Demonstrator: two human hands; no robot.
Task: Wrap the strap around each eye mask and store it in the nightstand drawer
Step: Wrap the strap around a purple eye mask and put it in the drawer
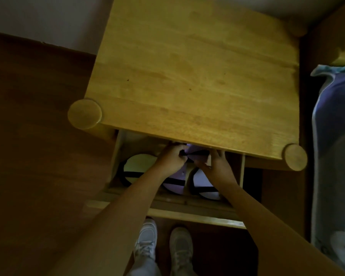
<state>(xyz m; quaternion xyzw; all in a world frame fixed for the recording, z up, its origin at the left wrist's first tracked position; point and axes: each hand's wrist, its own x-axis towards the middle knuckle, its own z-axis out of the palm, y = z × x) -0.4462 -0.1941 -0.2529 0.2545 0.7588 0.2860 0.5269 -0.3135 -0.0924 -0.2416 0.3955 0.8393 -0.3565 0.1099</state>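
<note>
Gripping lilac eye mask (195,151) by black strap (187,154) inside open nightstand drawer (187,213) — left hand (172,157) pinching strap, right hand (217,163) holding mask edge; three wrapped masks below.

I have just one view, from the camera on the person's head. It looks almost straight down from above. The wooden top of the nightstand (193,76) fills the upper middle of my picture. The open drawer (167,208) sits below it, close to the camera. Both arms reach in from the bottom edge. I can see white shoes (161,244) on the floor (34,136) right under the camera. A bed (335,148) runs along the right edge.
</note>
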